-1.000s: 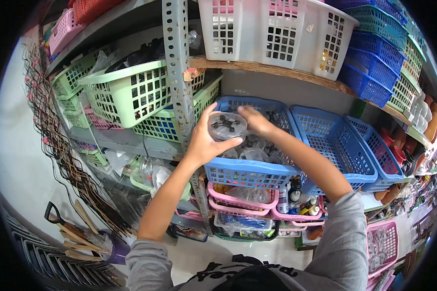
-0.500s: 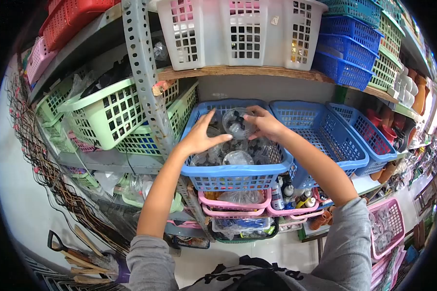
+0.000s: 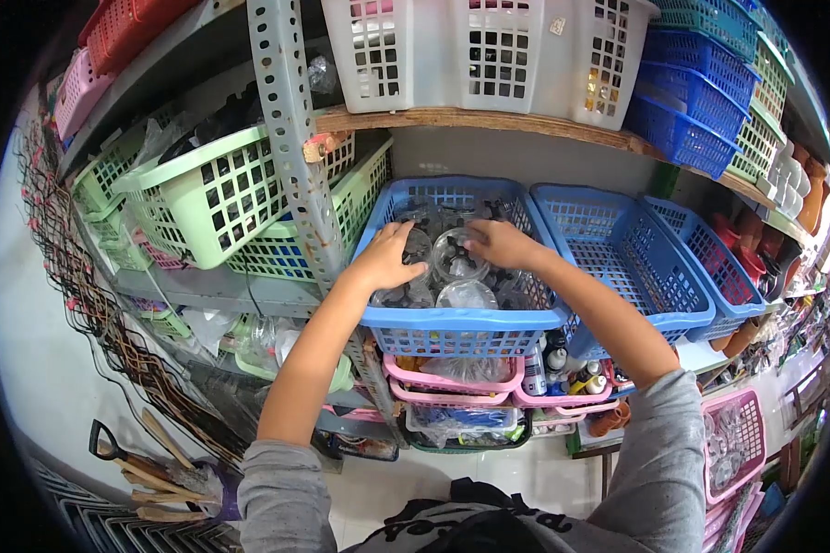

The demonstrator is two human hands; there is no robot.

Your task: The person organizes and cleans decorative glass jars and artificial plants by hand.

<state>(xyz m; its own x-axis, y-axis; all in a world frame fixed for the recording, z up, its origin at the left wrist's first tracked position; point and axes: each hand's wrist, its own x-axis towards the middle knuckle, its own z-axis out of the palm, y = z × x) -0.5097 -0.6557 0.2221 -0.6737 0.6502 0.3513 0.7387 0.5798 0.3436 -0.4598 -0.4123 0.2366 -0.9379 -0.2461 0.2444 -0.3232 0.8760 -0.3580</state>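
Note:
A blue plastic basket point(image 3: 461, 320) on the shelf holds several clear round plastic containers with small black parts. My right hand point(image 3: 507, 247) reaches in from the right, thumb and fingers closed on the rim of one clear container point(image 3: 459, 263). From the left side, my left hand point(image 3: 385, 258) spans another clear container point(image 3: 418, 245), with fingers at its far edge and thumb at its near edge. Nearer the basket's front lies one more clear container point(image 3: 467, 295). My fingertips are partly hidden among the containers.
Two more blue baskets point(image 3: 622, 249) stand to the right. A perforated metal post point(image 3: 290, 120) and a light green basket point(image 3: 207, 198) are at the left. Above runs a wooden shelf edge point(image 3: 489, 117) bearing a white basket point(image 3: 424, 64). Pink baskets point(image 3: 452, 382) sit below.
My right hand has lowered its clear container into the blue basket. My left hand has moved in from spread beside it to around another container. The view has shifted slightly.

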